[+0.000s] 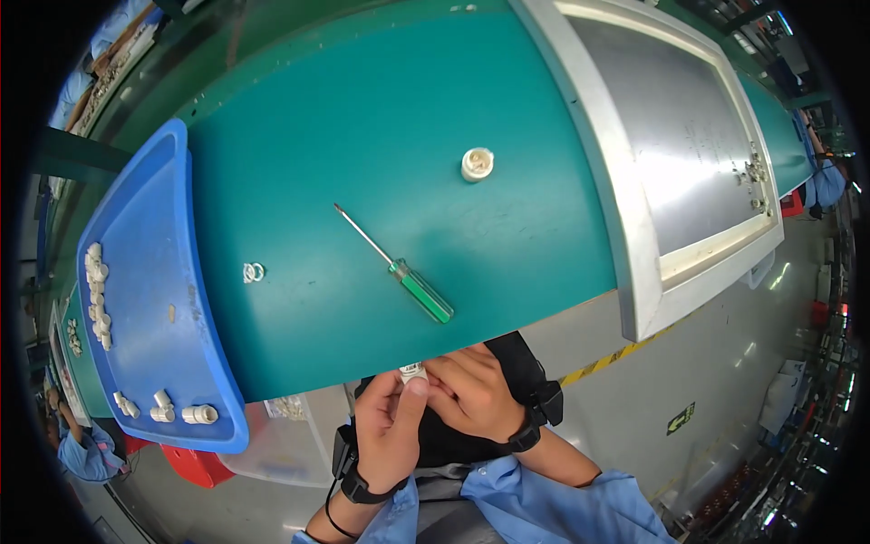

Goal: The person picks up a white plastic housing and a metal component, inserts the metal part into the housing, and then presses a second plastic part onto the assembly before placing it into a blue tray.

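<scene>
At the table's near edge, my left hand (387,431) pinches a small white cylindrical plastic fitting (411,371) with dark print, its thumb pressed on the side. My right hand (478,396) is closed against the same fitting from the right, fingers curled and partly hiding it. Beyond the hands, a screwdriver (421,292) with a green handle lies on the green table mat (299,163), its tip pointing far left. A larger white round fitting (478,164) stands farther back. To the left lies a small white ring-shaped part (254,272).
On the left, a blue tray (204,299) holds several white fittings (98,295) along its far side and near end. A white-framed metal panel (625,208) bounds the right, with small parts (755,170) at its edge. Below the table sit a clear bin (281,444) and a red container (195,467).
</scene>
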